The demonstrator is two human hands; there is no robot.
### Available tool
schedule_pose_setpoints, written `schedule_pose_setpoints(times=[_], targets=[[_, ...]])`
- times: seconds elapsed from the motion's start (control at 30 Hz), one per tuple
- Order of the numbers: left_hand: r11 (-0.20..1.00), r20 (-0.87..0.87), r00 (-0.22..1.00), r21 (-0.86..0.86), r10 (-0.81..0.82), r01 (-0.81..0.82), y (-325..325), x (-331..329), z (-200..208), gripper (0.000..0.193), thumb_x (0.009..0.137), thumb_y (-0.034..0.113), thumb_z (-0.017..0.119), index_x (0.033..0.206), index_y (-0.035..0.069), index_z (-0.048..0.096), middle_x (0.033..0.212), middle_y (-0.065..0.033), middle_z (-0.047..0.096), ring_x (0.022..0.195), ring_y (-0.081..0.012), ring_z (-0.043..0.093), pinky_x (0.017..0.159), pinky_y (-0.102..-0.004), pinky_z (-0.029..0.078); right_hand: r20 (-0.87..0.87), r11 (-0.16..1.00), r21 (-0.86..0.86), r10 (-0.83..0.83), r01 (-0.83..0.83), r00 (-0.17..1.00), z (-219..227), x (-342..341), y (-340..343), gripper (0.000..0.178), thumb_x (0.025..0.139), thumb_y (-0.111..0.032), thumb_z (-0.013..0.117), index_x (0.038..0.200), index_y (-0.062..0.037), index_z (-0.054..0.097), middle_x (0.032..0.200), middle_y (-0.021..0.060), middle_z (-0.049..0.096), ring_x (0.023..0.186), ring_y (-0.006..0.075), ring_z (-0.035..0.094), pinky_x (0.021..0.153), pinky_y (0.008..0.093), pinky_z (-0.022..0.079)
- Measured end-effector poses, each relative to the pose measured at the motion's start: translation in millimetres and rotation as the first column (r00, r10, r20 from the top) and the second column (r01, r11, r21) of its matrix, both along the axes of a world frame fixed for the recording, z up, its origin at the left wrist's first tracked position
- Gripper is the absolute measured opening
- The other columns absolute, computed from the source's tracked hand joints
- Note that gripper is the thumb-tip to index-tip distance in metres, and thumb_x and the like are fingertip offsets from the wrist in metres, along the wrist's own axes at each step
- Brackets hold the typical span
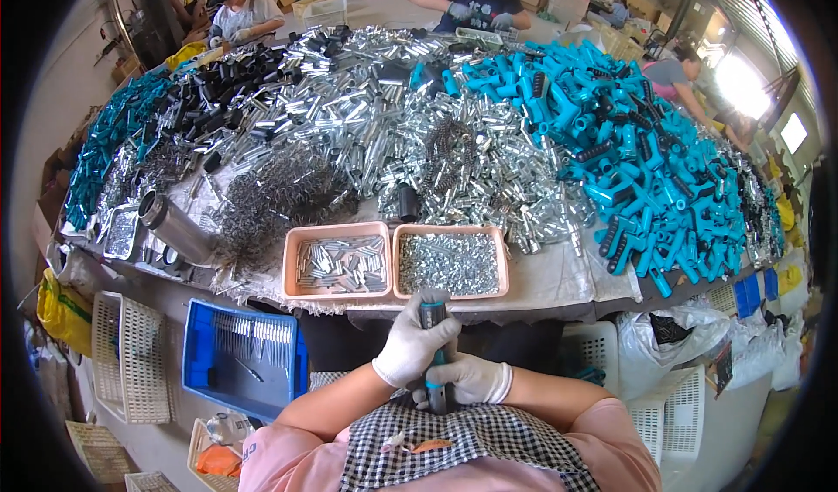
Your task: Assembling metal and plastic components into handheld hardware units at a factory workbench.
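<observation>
A dark grey and teal cylindrical tool (433,316) stands roughly upright in front of my chest, below the table's front edge. White-gloved, my left hand (408,345) is closed round its upper part. Lower down, my right hand (471,378), also gloved, grips the same tool, its fingers partly hidden behind it. Just beyond my hands, two pink trays sit on the table edge: the left tray (291,265) holds small metal pins, the right tray (504,265) small shiny metal parts.
Metal tubes (367,143), springs (279,191) and teal pistol-shaped housings (602,143) heap the table. A metal cylinder (179,230) leans at left. Below are a blue bin (196,352) of slim metal parts and white baskets (131,361). Several people (476,3) work around the table.
</observation>
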State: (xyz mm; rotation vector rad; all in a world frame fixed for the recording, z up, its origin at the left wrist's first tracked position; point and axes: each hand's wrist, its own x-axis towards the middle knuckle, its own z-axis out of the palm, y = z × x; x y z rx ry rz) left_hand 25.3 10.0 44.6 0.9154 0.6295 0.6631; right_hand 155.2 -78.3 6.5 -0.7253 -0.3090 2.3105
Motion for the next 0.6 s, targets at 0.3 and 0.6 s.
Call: schedule_pose_setpoints(times=[0.3,0.6], targets=[[0.976,0.177,0.982,-0.214,0.068,-0.03,8,-25,-25,0.076,0.091,0.023,0.073,0.147,0.003,0.026,0.091,-0.008,0.057,0.072,-0.0202,0.059,0.066,-0.0367,0.054,0.816,0.837,0.464,-0.532,-0.291,-0.227,94,124,149,0.05,0.089,-0.036,0.068,0.119,0.0027,0.062,0.11,0.0213,0.07,0.1,0.0295,0.069,0.088,0.0373,0.054],[0.946,0.225,0.96,-0.24,-0.165,0.219,-9,-31,-19,0.039,0.09,0.021,0.074,0.116,0.002,0.051,0.079,-0.0093,0.057,0.067,-0.0199,0.058,0.063,-0.0364,0.053,0.682,0.847,0.5,-0.513,-0.18,-0.521,51,165,201,0.043,0.076,-0.027,0.072,0.105,0.0028,0.061,0.101,0.0285,0.068,0.097,0.0419,0.067,0.088,0.0474,0.052]])
